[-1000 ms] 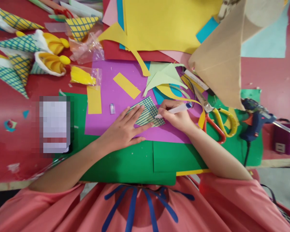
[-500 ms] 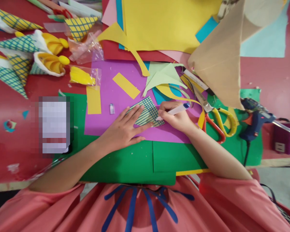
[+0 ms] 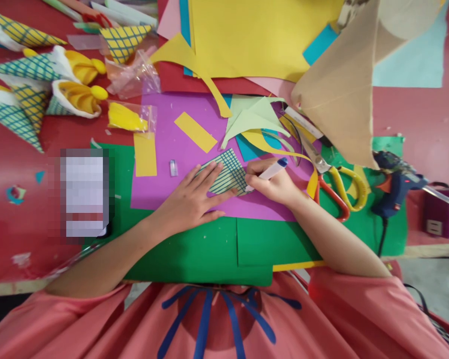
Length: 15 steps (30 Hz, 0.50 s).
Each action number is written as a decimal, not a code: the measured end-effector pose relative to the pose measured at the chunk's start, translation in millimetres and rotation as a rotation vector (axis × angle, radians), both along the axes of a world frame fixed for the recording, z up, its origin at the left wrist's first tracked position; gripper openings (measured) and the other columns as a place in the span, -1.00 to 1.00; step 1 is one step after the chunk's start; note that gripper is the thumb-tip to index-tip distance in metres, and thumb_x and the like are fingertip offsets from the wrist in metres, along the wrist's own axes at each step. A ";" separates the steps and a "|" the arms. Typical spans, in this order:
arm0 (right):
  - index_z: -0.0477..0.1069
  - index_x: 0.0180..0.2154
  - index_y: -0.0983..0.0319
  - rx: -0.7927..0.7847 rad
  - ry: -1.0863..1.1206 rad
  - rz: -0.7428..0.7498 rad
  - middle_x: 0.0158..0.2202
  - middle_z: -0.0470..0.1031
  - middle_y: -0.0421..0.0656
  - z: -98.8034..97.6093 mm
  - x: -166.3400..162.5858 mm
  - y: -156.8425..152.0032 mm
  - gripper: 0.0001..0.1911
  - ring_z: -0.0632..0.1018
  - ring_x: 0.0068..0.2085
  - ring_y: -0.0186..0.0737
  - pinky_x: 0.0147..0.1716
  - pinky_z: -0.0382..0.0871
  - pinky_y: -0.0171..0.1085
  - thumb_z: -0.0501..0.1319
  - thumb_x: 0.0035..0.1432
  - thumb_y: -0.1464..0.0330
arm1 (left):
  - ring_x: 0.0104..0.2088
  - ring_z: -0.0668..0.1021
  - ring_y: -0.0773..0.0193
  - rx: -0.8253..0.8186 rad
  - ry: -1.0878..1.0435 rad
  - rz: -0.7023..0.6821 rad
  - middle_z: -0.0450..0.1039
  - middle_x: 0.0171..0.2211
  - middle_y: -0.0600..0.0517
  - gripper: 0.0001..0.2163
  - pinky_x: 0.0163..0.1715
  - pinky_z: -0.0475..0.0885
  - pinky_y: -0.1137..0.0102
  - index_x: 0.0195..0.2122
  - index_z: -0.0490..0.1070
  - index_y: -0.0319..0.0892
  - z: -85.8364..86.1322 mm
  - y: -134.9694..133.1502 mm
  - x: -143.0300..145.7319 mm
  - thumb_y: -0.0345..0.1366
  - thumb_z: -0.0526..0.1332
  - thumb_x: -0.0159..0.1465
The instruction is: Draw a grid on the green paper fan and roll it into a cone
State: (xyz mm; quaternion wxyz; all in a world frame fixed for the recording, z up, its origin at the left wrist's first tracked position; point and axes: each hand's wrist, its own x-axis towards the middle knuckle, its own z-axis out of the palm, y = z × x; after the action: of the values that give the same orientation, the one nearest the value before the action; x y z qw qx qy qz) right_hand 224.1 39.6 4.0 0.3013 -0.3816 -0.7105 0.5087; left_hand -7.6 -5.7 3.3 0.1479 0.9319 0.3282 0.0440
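A pale green piece of craft foam or paper (image 3: 226, 174), ruled with dark blue lines that cross in part, lies on a purple sheet (image 3: 164, 104). My left hand (image 3: 190, 199) rests flat over its left side with the fingers spread. At its right edge my right hand (image 3: 271, 182) grips a white marker pen (image 3: 272, 169) with a blue end; the tip is down by the piece, partly hidden by my fingers. Yellow strips (image 3: 195, 132) and a small clear cap-like bit (image 3: 173, 168) lie to the left and behind.
Scissors with red and yellow handles (image 3: 346, 189) lie right of my right hand, near a blue glue gun (image 3: 394, 194). Finished checked cones (image 3: 26, 67) lie at the back left. A large beige cone (image 3: 340, 89) stands at the back right. Green offcuts (image 3: 256, 117) lie behind the piece.
The marker pen has shifted slightly and tilts more steeply, its tip moving a little right along the piece's edge. My left hand has stayed in place.
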 end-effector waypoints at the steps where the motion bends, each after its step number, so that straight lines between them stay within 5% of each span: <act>1: 0.06 -0.69 0.23 0.004 -0.002 0.006 -0.68 0.02 -0.33 0.0 0.0 0.0 -0.67 0.10 -0.59 -0.47 -0.58 -0.04 -0.34 0.10 0.03 0.47 | 0.33 0.02 -0.18 0.001 0.001 -0.001 -0.38 0.39 -0.14 -0.46 0.24 0.03 -0.07 0.29 0.04 0.09 -0.1 0.0 -0.1 -0.12 0.13 0.30; 15: 0.11 -0.70 0.23 -0.007 -0.004 0.021 -0.70 0.11 -0.31 2.0 0.4 0.4 -0.70 0.15 -0.61 -0.47 -0.61 -0.02 -0.35 0.09 0.00 0.47 | 0.33 0.01 -0.18 0.004 0.006 -0.002 -0.40 0.39 -0.13 -0.45 0.25 0.03 -0.07 0.29 0.01 0.10 -0.5 -0.1 -0.2 -0.13 0.13 0.30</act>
State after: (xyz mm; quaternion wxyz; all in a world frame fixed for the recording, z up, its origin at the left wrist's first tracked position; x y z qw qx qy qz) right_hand 224.5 40.0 6.0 0.2930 -0.3762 -0.7134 0.5135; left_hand -7.8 -5.7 2.8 0.1448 0.9327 0.3276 0.0416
